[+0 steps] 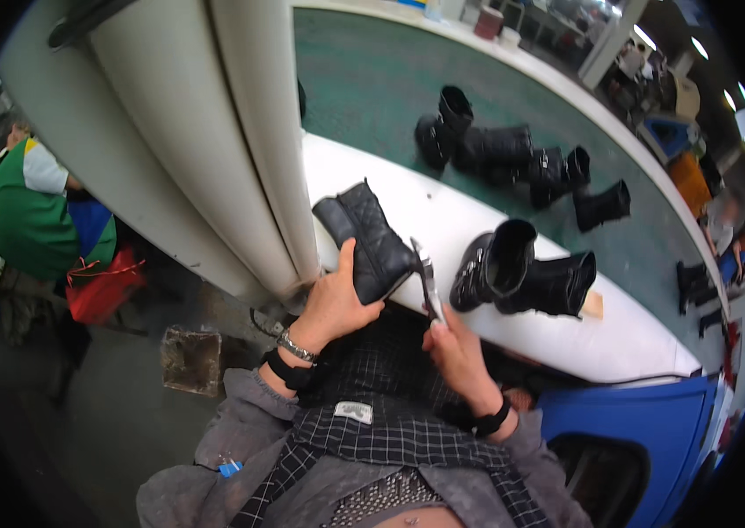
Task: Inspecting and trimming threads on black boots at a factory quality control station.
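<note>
My left hand [337, 304] is closed round a black quilted ankle boot [368, 242], its thumb laid along the boot's side. The boot is tilted over the near edge of a white worktop. In my right hand [458, 356] is a silvery metal tool that looks like lasting pincers [428, 280]. Its head is close to the lower right end of the boot; I cannot tell whether they touch. Just right of the tool, a black buckled boot [496, 264] stands on the worktop. Another black boot [553, 286] lies on its side against it.
Beyond the white worktop [636, 339] runs a green conveyor belt [364, 84] carrying several black boots [496, 150]. Thick pale pipes [188, 132] rise close on my left. A blue cabinet [632, 414] stands at lower right. A person in green [34, 216] is at far left.
</note>
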`<action>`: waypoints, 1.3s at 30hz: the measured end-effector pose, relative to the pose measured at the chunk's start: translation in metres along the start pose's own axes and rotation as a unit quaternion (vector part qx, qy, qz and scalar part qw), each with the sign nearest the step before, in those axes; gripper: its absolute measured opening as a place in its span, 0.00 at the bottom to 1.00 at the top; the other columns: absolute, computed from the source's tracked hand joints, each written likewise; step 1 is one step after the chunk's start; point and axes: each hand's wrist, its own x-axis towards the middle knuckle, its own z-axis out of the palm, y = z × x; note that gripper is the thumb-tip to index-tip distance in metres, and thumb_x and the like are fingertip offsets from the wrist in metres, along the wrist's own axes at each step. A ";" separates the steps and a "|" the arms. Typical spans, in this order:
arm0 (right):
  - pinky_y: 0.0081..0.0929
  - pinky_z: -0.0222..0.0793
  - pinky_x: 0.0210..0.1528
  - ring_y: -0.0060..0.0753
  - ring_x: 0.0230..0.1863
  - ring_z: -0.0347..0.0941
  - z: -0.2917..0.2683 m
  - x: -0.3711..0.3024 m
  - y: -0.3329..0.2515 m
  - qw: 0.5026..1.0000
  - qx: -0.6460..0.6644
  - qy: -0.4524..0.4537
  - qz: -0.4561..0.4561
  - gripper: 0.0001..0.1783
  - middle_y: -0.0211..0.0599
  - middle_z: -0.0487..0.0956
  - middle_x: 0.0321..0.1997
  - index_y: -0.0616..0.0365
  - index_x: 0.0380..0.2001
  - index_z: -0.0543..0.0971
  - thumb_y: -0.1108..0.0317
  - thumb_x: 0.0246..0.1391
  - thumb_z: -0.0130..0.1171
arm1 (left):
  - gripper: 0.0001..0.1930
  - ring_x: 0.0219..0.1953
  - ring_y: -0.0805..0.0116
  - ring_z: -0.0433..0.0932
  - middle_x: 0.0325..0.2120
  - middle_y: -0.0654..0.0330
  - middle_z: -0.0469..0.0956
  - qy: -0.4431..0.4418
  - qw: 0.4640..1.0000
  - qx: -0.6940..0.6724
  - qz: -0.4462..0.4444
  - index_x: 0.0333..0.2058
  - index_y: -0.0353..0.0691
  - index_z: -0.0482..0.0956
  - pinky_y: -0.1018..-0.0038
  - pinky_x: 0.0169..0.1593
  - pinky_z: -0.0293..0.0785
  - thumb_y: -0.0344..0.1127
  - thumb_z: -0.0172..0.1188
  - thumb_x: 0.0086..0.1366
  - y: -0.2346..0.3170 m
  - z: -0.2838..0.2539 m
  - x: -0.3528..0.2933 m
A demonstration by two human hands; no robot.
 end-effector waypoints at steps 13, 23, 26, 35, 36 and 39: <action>0.19 0.65 0.31 0.18 0.27 0.67 -0.010 0.003 -0.028 0.999 -0.028 -0.037 0.006 0.24 0.31 0.73 0.26 0.63 0.58 0.66 0.65 0.61 0.49 | 0.53 0.32 0.40 0.79 0.28 0.37 0.77 0.016 0.998 0.025 0.054 0.62 0.24 0.44 0.59 0.40 0.76 0.41 0.68 0.45 -0.002 -0.002 -0.001; 0.15 0.59 0.27 0.15 0.24 0.63 -0.005 0.009 0.009 0.999 0.037 -0.019 0.022 0.23 0.27 0.71 0.24 0.61 0.52 0.69 0.55 0.62 0.47 | 0.53 0.34 0.40 0.79 0.31 0.36 0.77 -0.019 1.000 0.010 0.002 0.63 0.26 0.44 0.59 0.42 0.76 0.39 0.69 0.44 0.005 -0.003 0.003; 0.17 0.62 0.32 0.16 0.28 0.65 -0.006 -0.006 -0.024 0.998 0.054 -0.039 0.018 0.22 0.27 0.72 0.25 0.63 0.54 0.69 0.61 0.62 0.47 | 0.53 0.37 0.41 0.79 0.34 0.35 0.77 -0.034 0.999 0.004 -0.012 0.64 0.28 0.45 0.60 0.44 0.75 0.38 0.69 0.44 0.002 -0.007 -0.006; 0.16 0.61 0.30 0.14 0.27 0.65 -0.001 0.005 0.010 0.993 0.095 -0.054 0.054 0.20 0.24 0.71 0.26 0.61 0.48 0.72 0.58 0.60 0.53 | 0.53 0.36 0.40 0.79 0.34 0.34 0.77 -0.032 0.999 0.006 -0.010 0.64 0.29 0.45 0.60 0.43 0.75 0.40 0.69 0.44 0.004 -0.004 -0.002; 0.16 0.61 0.30 0.14 0.27 0.65 -0.003 0.000 0.005 0.993 0.100 -0.047 0.050 0.20 0.24 0.71 0.26 0.61 0.48 0.72 0.58 0.60 0.53 | 0.54 0.36 0.40 0.79 0.34 0.34 0.77 -0.037 0.999 0.006 -0.007 0.64 0.29 0.45 0.59 0.43 0.75 0.41 0.70 0.45 0.005 -0.004 -0.005; 0.18 0.61 0.30 0.14 0.28 0.63 -0.008 -0.012 -0.005 0.995 0.030 -0.091 0.013 0.21 0.25 0.71 0.25 0.63 0.46 0.73 0.56 0.59 0.55 | 0.55 0.38 0.39 0.79 0.35 0.34 0.77 -0.013 1.000 0.024 0.000 0.64 0.29 0.44 0.58 0.44 0.75 0.45 0.70 0.45 0.009 -0.007 -0.001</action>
